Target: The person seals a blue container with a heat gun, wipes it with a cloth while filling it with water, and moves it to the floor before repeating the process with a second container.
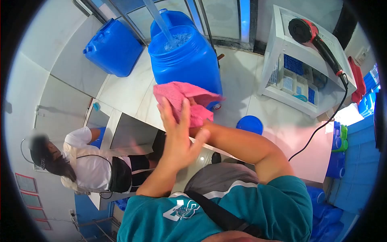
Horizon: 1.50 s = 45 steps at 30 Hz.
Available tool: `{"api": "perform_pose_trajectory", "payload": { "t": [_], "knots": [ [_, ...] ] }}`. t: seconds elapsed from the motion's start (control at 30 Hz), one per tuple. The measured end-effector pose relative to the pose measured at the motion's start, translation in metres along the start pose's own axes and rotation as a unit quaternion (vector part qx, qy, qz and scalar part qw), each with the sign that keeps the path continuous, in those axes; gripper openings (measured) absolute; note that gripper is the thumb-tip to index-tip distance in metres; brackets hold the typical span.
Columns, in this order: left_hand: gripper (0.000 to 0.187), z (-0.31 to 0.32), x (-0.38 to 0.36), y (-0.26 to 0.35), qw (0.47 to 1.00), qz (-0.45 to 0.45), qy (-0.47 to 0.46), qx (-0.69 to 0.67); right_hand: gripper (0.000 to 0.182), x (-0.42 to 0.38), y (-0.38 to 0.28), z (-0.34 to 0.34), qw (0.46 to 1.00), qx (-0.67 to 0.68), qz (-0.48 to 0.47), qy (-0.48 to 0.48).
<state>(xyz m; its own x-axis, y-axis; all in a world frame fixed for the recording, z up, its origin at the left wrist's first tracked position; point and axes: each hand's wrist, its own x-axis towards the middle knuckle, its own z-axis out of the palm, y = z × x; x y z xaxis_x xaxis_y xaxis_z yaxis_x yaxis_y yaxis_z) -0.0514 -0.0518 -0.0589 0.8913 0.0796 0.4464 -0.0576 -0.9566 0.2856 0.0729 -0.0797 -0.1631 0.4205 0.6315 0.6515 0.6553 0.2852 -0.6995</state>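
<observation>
A pink cloth hangs bunched in front of the big blue container, whose wide mouth is open. A clear tube or stream enters that mouth, and the liquid inside is bubbling. My left hand has its fingers spread against the near side of the cloth. Behind and partly under the cloth is my right hand, mostly covered, its forearm coming in from the right. A round blue lid lies on the white surface to the right of the container.
A closed blue jug stands at the upper left. At the right, a white drawer unit carries a black and red heat gun or dryer with a trailing cord. Another person stands at the left.
</observation>
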Motion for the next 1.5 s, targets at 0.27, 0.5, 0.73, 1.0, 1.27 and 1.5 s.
{"api": "perform_pose_trajectory", "payload": {
  "t": [0.27,0.5,0.73,1.0,1.27,1.5],
  "knots": [
    [0.068,0.048,0.011,-0.040,0.986,-0.045,0.086,-0.137,0.069,0.005,0.013,0.021,0.703,0.690,0.172,-0.024],
    [0.071,0.068,0.003,-0.022,0.985,-0.015,0.108,-0.135,0.052,-0.009,-0.061,-0.053,0.899,0.208,0.246,-0.296],
    [0.064,0.080,0.009,-0.070,0.957,-0.024,0.226,-0.181,0.021,-0.042,-0.070,-0.145,0.942,0.013,0.097,-0.322],
    [0.060,0.094,0.081,-0.136,0.841,-0.120,0.281,-0.447,0.029,0.049,0.136,-0.177,0.913,-0.373,0.120,0.116],
    [0.041,0.112,0.016,-0.083,0.802,-0.100,0.339,-0.481,0.052,-0.001,0.186,-0.156,0.742,-0.623,0.243,-0.046],
    [0.042,0.065,0.012,-0.012,0.829,0.101,0.188,-0.518,0.067,-0.055,0.052,-0.188,0.942,0.162,0.296,-0.005]
  ]
}}
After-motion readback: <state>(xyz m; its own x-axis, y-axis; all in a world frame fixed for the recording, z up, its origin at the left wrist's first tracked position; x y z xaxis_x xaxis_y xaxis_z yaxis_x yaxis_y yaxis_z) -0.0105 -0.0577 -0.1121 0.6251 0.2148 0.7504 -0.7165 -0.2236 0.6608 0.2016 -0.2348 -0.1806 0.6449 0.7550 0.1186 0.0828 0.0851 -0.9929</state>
